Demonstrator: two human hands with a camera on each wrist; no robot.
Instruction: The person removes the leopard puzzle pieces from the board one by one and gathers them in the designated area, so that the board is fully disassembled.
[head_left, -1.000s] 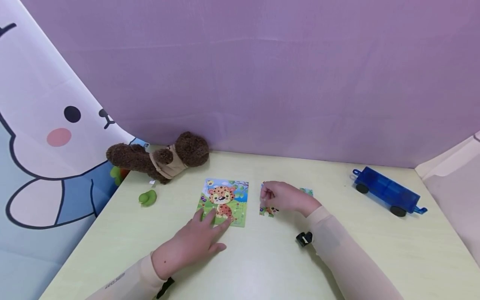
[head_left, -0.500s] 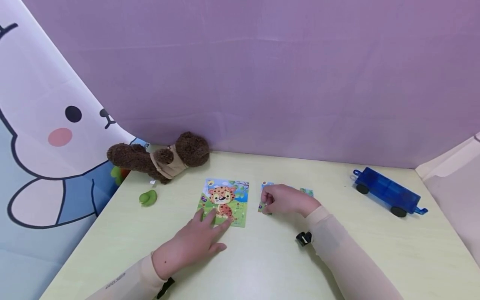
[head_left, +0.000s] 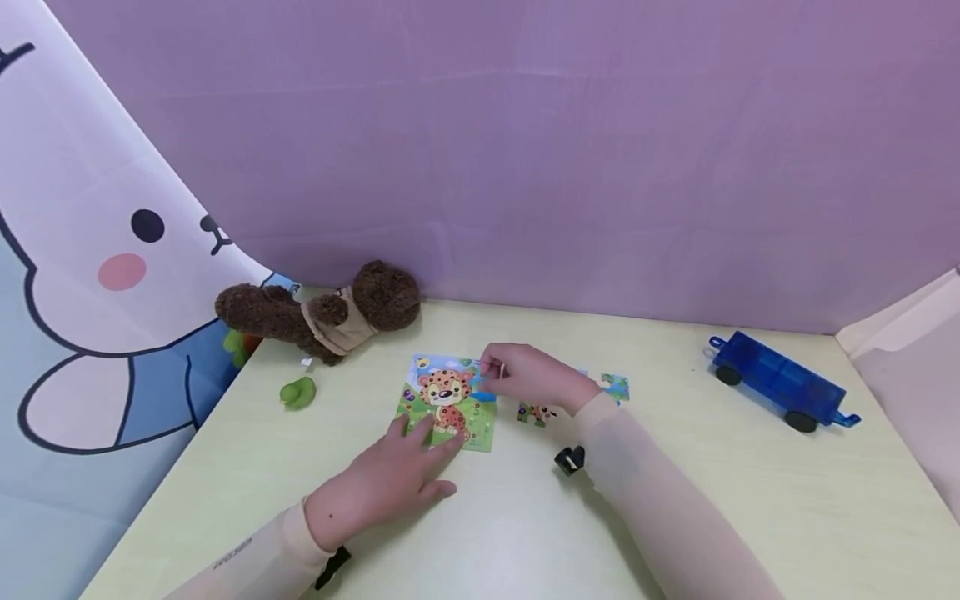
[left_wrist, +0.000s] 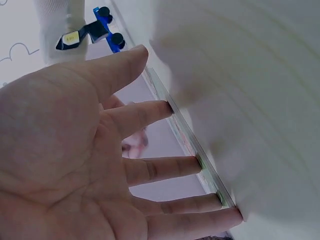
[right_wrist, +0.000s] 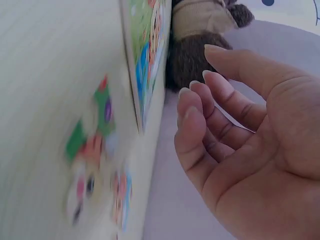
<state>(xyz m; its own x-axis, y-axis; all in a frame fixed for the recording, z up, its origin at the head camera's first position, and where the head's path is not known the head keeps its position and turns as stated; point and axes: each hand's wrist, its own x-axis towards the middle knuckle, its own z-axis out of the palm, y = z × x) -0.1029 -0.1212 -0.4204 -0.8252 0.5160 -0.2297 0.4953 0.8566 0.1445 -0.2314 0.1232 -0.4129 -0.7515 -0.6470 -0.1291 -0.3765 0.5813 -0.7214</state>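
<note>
A leopard picture puzzle board [head_left: 446, 387] lies flat on the table. My left hand [head_left: 386, 475] rests its spread, straight fingertips on the board's lower edge; the left wrist view shows the fingers [left_wrist: 165, 170] along the thin board [left_wrist: 187, 137]. Over the board's upper right edge hovers my right hand [head_left: 532, 375]. Seen from its wrist, the right hand [right_wrist: 240, 135] has loosely bent fingers and nothing between thumb and fingertips. Loose puzzle pieces lie right of the board: one with orange and green print [head_left: 537, 414], partly under the hand, and a blue-green one [head_left: 617, 386].
A brown plush bear [head_left: 322, 315] lies at the back left, with a small green toy [head_left: 297, 393] in front of it. To the right stands a blue toy wagon [head_left: 780, 379]. Purple cloth [head_left: 525, 167] hangs behind the table.
My right hand has moved left from the loose puzzle pieces to over the board's right edge, uncovering more of the pieces. The left hand has stayed on the board.
</note>
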